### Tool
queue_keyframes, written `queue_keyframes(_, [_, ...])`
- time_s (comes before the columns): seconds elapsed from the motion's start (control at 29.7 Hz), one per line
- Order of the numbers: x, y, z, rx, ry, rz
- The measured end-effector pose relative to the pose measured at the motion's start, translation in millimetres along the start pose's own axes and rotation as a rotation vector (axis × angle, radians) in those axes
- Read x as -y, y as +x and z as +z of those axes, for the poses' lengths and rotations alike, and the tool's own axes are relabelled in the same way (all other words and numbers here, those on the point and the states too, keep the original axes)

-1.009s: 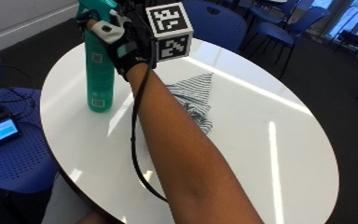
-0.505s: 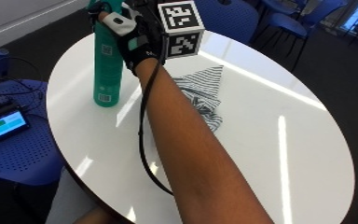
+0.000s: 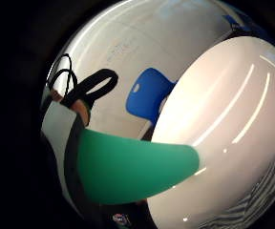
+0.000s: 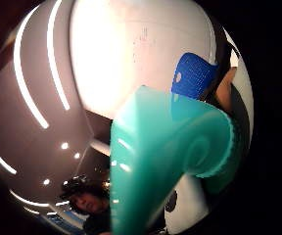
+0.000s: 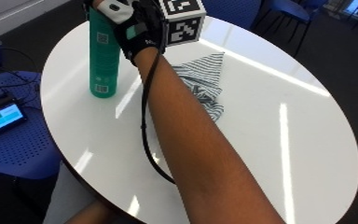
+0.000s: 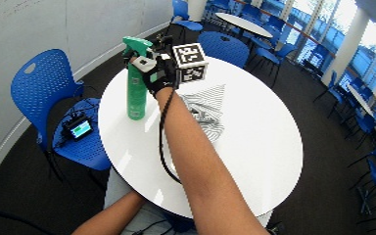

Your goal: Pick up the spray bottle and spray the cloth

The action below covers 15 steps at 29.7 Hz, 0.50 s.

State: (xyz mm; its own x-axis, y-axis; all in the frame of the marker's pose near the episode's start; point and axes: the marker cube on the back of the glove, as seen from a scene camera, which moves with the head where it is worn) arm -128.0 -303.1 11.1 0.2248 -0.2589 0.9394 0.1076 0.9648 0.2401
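Here the green bottle (image 5: pixel 104 56) stands upright on the round white worktop (image 5: pixel 303 140), near its far left edge, its base on the surface; the gloved right hand (image 5: pixel 139 30) is at the bottle's top, against the neck and spray head, fingers curled round that part. In the wide outside view the green trigger head (image 6: pixel 136 45) rises just above the glove. The thumb-side palm view is filled by the bottle's shoulder and ribbed collar (image 4: pixel 219 147), so it sits close against the palm; the little-finger-side view shows the green body (image 3: pixel 132 167) running out from the palm over the worktop.

Just right of the bottle, apart from it, lies the striped cloth (image 5: pixel 203 84), crumpled flat on the worktop; the outstretched forearm (image 5: pixel 191 135) crosses above its near edge and hides part of it. A blue chair (image 6: pixel 41 88) stands beside the worktop on the bottle's side, and a small device with a lit screen (image 5: pixel 2 117) rests on another blue seat (image 5: pixel 17 154) there; more blue chairs (image 6: pixel 223 46) stand beyond the far edge.
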Motion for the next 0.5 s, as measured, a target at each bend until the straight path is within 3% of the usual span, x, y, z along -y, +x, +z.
queue_keyframes(0.5, [-14,25,25,-0.053,-0.043,0.106])
